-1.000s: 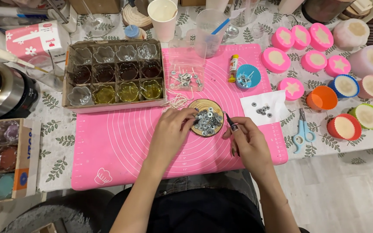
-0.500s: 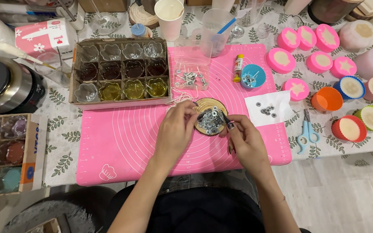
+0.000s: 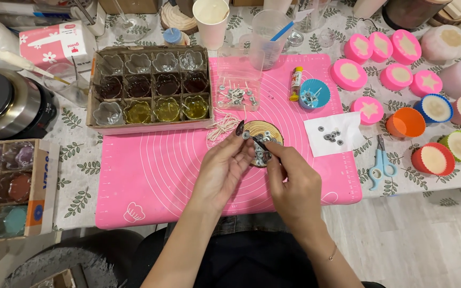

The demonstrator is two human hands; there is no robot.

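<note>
**Two hands busy over a little wooden dish**

The pink mat (image 3: 150,176) lies flat on the leafy tablecloth, and everything here can be found from it. Near the top middle of the mat sits a small round wooden dish (image 3: 263,136) with tiny silver metal rings (image 3: 260,154) in it.

The left hand (image 3: 221,169) hovers at the left edge of the dish. Its fingers are curled in, and the thumb and first finger pinch one small silver ring (image 3: 246,135) just above the dish. The right hand (image 3: 293,184) comes in from below and to the right of the dish. Its fingers are closed around a thin dark stick tool (image 3: 259,143), and the tip points at the ring in the other hand.

On the top left corner of the mat rests a cardboard box (image 3: 148,127) full of small glass cups, some brown and some yellow. A clear plastic tray (image 3: 237,95) with more little metal bits sits above the dish. A blue cup (image 3: 314,94) stands on the mat to the upper right of the dish, and a white paper (image 3: 331,143) with a few rings lies on the mat's right edge. Off the mat to the right are blue scissors (image 3: 381,166) and many round pink moulds (image 3: 349,73).
</note>
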